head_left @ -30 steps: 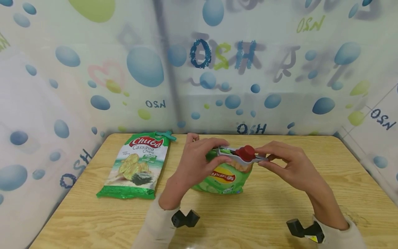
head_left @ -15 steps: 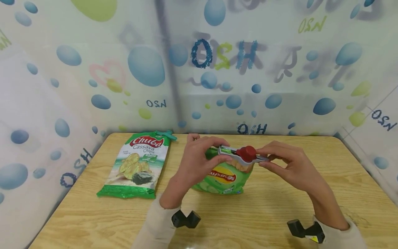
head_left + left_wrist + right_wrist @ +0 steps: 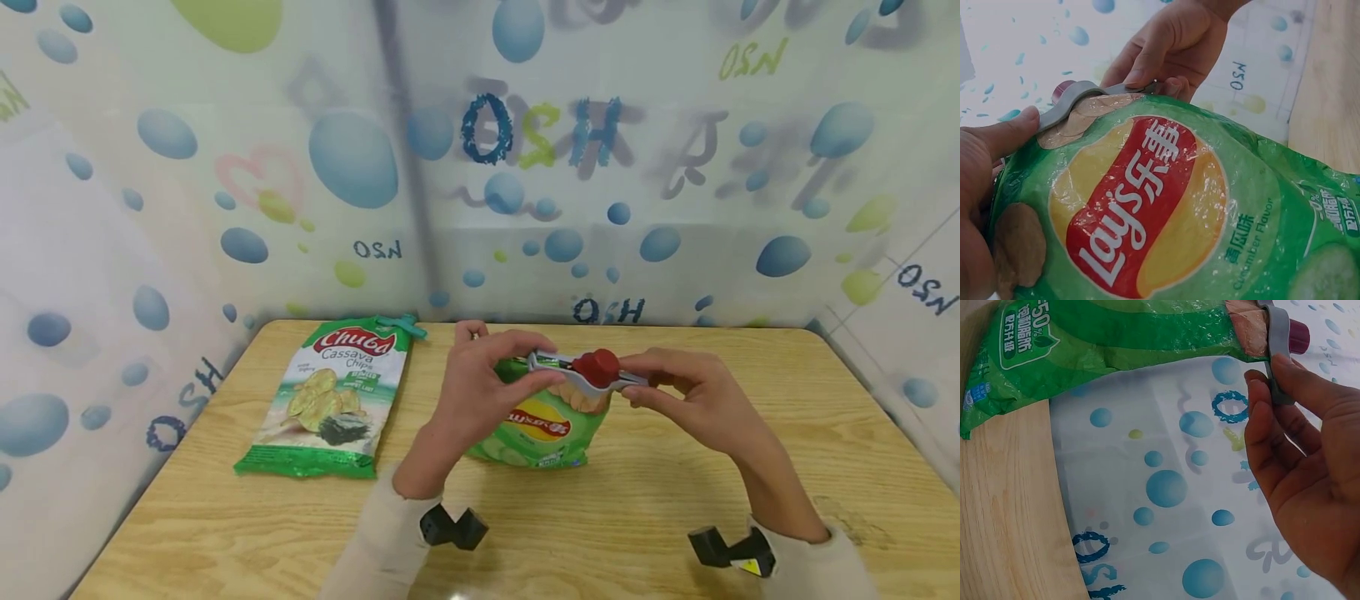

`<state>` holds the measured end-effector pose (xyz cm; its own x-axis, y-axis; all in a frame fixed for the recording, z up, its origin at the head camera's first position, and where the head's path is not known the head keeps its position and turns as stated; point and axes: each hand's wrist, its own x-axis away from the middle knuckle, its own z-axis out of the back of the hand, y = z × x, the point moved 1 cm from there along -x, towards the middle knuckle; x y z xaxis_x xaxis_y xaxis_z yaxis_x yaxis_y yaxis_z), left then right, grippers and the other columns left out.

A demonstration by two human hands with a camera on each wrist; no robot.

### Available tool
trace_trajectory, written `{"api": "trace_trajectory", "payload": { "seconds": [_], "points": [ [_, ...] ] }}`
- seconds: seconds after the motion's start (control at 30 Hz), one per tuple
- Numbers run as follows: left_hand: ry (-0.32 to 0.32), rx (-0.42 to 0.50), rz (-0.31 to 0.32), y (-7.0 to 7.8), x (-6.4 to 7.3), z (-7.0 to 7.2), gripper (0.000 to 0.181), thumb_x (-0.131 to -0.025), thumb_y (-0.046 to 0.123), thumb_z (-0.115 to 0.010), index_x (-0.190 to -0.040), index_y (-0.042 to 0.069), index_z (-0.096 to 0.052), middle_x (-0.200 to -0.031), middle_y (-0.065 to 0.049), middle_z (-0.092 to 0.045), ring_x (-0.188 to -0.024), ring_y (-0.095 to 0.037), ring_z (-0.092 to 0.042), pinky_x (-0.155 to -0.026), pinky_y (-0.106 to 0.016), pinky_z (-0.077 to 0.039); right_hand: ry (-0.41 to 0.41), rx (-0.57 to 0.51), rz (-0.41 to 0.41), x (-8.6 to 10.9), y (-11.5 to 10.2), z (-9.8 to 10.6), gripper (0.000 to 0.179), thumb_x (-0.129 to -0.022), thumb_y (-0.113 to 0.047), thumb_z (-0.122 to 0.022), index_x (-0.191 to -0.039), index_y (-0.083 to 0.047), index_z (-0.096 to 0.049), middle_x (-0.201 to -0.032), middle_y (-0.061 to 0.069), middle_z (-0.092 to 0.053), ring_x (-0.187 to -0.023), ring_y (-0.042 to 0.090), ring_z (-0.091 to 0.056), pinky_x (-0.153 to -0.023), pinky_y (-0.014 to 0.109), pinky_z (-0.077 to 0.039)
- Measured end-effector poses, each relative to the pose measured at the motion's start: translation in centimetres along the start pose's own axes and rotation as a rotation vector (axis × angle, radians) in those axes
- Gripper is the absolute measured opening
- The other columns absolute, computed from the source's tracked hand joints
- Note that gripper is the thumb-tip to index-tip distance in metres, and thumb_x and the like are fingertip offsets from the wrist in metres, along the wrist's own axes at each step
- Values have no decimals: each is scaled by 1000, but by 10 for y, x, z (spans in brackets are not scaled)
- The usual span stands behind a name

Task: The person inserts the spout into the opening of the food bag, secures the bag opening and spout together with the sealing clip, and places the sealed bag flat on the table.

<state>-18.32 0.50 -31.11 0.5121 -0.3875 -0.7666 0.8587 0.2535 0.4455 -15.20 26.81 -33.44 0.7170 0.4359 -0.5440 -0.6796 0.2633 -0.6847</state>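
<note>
A green Lay's chip bag [image 3: 536,429] stands upright on the table in the head view, its front facing me. Across its top edge lies a grey bag clip [image 3: 573,381] with a round red cap [image 3: 602,365]. My left hand [image 3: 483,387] pinches the clip's left end between thumb and fingers. At the other end, my right hand [image 3: 697,400] pinches the narrow tip of the clip. The left wrist view shows the printed front of the bag [image 3: 1147,206] close up, with the clip [image 3: 1066,106] along its top. Much of the bag's left side is hidden behind my left hand.
To the left, a green and white Chuba cassava chips bag [image 3: 330,400] lies on the wooden table [image 3: 600,533], with a teal clip [image 3: 405,325] at its top corner. A patterned curtain [image 3: 480,208] rises behind the table's far edge.
Both hands keep their hold on the clip. The right hand and forearm have shifted slightly, and the left forearm has moved a little to the right. The bags stay in place.
</note>
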Motion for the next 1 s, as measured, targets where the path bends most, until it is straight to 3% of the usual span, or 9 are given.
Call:
{"api": "trace_trajectory", "payload": {
  "seconds": [0.3,1.0],
  "points": [
    [16,32,-2,2,0,-1,22,-77,15,-81,-96,11,-71,-90,4,-71,-84,-1,-61,-80,-42,-20,1,-1,112,-1,-2,0,42,-79,20,-65,-117,1,-65,-92,5,-67,-70,14,-58,-63,24,-49],
    [67,98,45,6,3,-5,15,-78,12,-80,-90,11,-72,-86,4,-71,-82,-3,-62,-81,-42,-20,-1,42,75,-1,-5,-2,41,-80,16,-66,-117,-2,-66,-87,1,-65,-68,10,-55,-60,24,-47]
  ]
}}
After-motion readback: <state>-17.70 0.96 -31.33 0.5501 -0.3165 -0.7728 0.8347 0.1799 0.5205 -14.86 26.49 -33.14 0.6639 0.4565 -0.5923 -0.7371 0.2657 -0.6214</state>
